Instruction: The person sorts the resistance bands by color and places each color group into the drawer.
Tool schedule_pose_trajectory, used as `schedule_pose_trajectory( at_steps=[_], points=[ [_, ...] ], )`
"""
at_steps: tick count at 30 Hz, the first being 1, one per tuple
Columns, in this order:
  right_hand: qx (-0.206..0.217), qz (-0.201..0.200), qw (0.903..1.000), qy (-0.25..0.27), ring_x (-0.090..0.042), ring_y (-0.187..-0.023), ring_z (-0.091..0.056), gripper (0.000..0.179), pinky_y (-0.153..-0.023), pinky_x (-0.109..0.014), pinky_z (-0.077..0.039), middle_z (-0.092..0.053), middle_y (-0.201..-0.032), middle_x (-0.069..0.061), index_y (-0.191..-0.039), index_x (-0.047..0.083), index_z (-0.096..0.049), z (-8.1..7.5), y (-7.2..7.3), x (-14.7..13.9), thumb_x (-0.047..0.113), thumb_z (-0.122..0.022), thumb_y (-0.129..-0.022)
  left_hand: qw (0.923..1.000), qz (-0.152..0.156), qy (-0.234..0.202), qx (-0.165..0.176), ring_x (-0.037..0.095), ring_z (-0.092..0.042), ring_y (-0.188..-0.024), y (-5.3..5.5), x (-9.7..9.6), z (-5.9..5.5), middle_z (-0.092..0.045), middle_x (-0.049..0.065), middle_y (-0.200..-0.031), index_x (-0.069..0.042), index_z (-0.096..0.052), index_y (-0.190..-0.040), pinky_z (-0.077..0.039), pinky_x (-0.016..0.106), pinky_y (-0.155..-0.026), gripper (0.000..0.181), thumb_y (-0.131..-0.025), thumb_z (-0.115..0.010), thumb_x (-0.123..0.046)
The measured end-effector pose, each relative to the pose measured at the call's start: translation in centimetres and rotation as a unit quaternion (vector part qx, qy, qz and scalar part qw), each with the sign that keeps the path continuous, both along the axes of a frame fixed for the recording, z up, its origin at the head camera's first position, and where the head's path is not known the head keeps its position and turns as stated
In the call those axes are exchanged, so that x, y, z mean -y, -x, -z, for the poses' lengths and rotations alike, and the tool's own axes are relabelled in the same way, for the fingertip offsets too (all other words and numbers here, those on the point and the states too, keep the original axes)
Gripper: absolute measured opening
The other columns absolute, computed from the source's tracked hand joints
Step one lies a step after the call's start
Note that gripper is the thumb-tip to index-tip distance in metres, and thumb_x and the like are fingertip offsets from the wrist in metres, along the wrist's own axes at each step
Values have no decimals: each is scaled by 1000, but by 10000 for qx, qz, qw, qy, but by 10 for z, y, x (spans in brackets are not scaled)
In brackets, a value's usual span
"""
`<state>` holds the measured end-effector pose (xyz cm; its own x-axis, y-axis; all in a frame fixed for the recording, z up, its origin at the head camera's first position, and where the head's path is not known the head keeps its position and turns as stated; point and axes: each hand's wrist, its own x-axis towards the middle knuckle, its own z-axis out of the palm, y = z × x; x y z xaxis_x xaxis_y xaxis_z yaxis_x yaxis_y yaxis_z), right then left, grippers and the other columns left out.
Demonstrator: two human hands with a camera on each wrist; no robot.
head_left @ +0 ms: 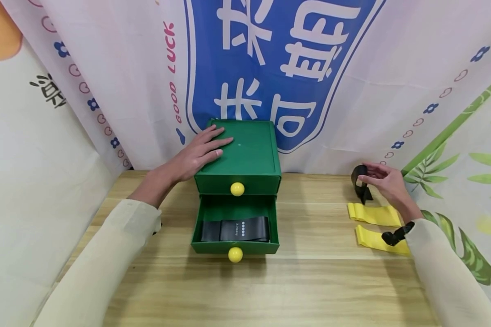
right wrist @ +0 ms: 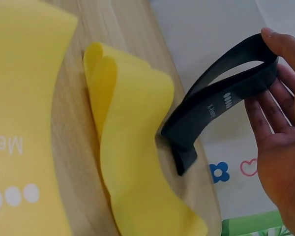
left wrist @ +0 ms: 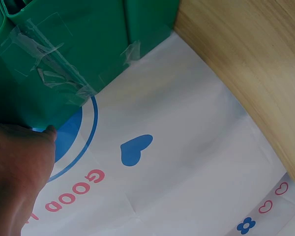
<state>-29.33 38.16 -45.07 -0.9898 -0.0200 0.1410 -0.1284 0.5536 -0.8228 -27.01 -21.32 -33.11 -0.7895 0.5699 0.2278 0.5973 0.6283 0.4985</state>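
Clearly, the right hand (head_left: 386, 181) has a narrow grip: thumb and fingers pinch one end of a looped black band (right wrist: 201, 120), whose other end hangs down toward the table (head_left: 311, 281). White print on the loop reads "X-Heav", the last letter hard to make out, next to a row of white dots. From that loop, toward 5 o'clock, lie two yellow bands, one behind the other. The farther yellow band (head_left: 372, 214) shows no print I can read; the nearer yellow band (head_left: 378, 240) carries "Med", cut off by the edge of the right wrist view, and at least three white dots.

At 9 o'clock from the right hand stands one green cabinet (head_left: 249, 156) with two drawers and two yellow knobs. The left hand (head_left: 202, 154) rests on its top toward 10 o'clock, fingers extended and slightly apart, grasping nothing. The upper drawer (head_left: 212, 184) is closed; the lower drawer (head_left: 212, 248), at 6 o'clock from it, is pulled out and contains a folded black band (head_left: 245, 228) printed "X-Heavy" with five white dots.

Behind, toward 12 o'clock, a cloth (head_left: 343, 113) bears 未来可期 in white on a blue shield, and pink "GOOD LUCK" toward 10 o'clock.
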Motion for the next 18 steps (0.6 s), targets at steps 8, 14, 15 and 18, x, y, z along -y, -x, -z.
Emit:
schedule_pose_trajectory(
  at_steps=[8, 14, 15, 18],
  points=[
    [-405, -49, 9975, 572, 1, -104, -65, 55, -87, -8, -52, -69, -112, 21, -145, -2, -61, -14, -2, 9, 17, -80, -97, 10000, -21, 14, 13, 31, 0, -165, 0, -1, -1, -20, 12, -176, -18, -44, -163, 1, 62, -130, 53, -113, -40, -33],
    [-702, 29, 9925, 1001, -1, -101, -66, 50, -83, -9, -54, -70, -111, 15, -142, -3, -64, -27, -6, 18, 13, -79, -97, 10000, -33, 36, 24, 31, 0, -165, 0, -1, -1, -20, 12, -177, -19, -44, -163, 1, 63, -130, 53, -113, -40, -33],
    [-763, 43, 9914, 1067, -2, -100, -66, 49, -83, -9, -54, -70, -111, 14, -141, -3, -64, -30, -7, 20, 13, -79, -97, 10000, -42, 41, 28, 31, 0, -165, 0, -1, -1, -20, 11, -177, -19, -44, -163, 1, 63, -130, 53, -113, -39, -34],
    [-924, 39, 9886, 1191, -2, -98, -67, 46, -81, -9, -54, -71, -110, 12, -138, -3, -66, -40, -10, 26, 12, -79, -96, 10000, -44, 45, 34, 31, 1, -165, 0, 0, -1, -20, 11, -177, -19, -43, -164, 1, 63, -130, 53, -113, -39, -34]
  ],
)
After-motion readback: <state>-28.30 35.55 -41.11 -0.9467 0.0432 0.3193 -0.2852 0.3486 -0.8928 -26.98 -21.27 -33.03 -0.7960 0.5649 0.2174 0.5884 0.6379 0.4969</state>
